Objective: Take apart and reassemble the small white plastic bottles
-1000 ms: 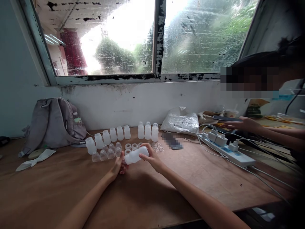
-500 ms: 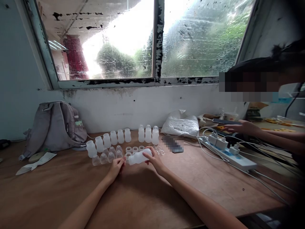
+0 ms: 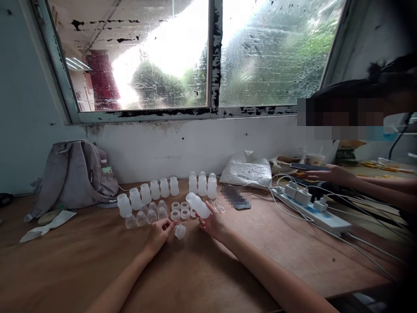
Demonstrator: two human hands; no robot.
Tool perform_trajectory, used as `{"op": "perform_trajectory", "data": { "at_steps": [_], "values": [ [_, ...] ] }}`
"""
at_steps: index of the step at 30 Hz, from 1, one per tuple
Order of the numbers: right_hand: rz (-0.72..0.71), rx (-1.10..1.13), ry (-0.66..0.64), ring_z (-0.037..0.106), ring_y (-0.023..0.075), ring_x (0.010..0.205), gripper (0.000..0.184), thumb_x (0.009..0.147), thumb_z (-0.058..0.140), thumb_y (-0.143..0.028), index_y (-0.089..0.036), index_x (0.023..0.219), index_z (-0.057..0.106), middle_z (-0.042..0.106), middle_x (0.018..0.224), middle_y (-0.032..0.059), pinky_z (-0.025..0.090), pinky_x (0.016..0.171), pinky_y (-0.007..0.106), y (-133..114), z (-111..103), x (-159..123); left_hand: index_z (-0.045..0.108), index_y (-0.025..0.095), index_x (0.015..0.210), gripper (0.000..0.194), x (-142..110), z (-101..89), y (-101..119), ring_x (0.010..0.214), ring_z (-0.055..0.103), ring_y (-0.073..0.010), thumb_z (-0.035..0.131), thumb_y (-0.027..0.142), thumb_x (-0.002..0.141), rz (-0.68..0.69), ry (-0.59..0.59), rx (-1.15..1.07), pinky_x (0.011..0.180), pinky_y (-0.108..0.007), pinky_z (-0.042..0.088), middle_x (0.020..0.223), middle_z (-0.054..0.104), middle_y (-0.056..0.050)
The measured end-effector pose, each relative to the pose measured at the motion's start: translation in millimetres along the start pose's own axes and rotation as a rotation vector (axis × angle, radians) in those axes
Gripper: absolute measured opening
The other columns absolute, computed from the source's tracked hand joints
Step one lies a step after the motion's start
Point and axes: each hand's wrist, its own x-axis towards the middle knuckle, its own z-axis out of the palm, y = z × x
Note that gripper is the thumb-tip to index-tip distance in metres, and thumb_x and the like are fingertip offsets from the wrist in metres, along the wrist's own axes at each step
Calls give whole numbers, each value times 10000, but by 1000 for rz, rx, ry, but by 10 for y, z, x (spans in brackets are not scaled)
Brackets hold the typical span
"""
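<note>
The head camera looks from the person's own eye height over the near side of a broad brown wooden table (image 3: 286, 243), angled forward and slightly down, with the bare left hand (image 3: 159, 235) and bare right hand (image 3: 215, 224) at middle range. It faces the stained white wall (image 3: 156, 143) and wide glass window (image 3: 260, 74) beyond, spanning from the grey fabric backpack (image 3: 78, 174) at far left to the long white plastic power strip (image 3: 330, 219) at right.

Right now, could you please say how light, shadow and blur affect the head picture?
Head view: daylight burns parts of the window white; a soft shadow darkens the table in the foreground; the clear cap by the left hand looks soft; pixel blocks hide part of the dark slab; the right edge goes dark.
</note>
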Motion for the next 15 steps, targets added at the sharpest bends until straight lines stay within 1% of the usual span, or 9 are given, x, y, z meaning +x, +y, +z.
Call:
{"op": "perform_trajectory", "data": {
  "at_steps": [3,6,7,9,11,13,15],
  "values": [
    [-77,19,-34,539,113,527,313,701,545,-378,-166,919,472,566,788,55,417,461,227,-20,44,-45,582,175,616,342,-15,-5,43,477,472,-120,491,486,726,42,16,24,498,-223,365,533,548,5],
    [-210,-102,-31,586,158,704,351,666,594,-286,-203,968,438,538,923,56,472,594,285,2,42,-71,599,180,707,312,-16,-4,48,500,514,-134,478,465,745,54,-12,1,526,-240,405,581,581,-4],
    [-270,-187,-12,581,164,746,387,661,601,-273,-218,1000,422,525,948,50,479,631,305,17,36,-75,603,181,733,301,-14,-1,43,526,532,-138,475,454,751,64,-19,-6,540,-245,419,621,597,-11],
    [-422,-427,14,551,180,856,462,662,606,-258,-246,1073,395,495,1011,51,478,710,342,51,23,-79,604,187,814,279,-5,7,27,607,561,-145,473,427,761,95,-13,-18,582,-254,445,742,619,-28],
    [-608,-714,2,486,205,986,480,668,603,-241,-254,1105,406,459,1083,66,450,797,374,87,12,-80,579,192,916,282,7,13,13,676,572,-145,477,408,766,112,33,-34,620,-262,461,844,609,-39],
    [-787,-963,-57,410,227,1087,425,693,576,-209,-245,1096,447,418,1145,84,389,889,400,125,3,-82,539,189,987,311,19,15,4,709,575,-144,479,403,769,96,82,-69,647,-270,470,875,595,-43],
    [-916,-1130,-139,358,235,1142,381,721,523,-150,-240,1088,475,370,1198,92,339,939,408,165,-8,-84,519,182,1004,323,27,12,0,718,581,-147,463,408,780,56,93,-129,662,-279,474,861,595,-43]
  ]
}}
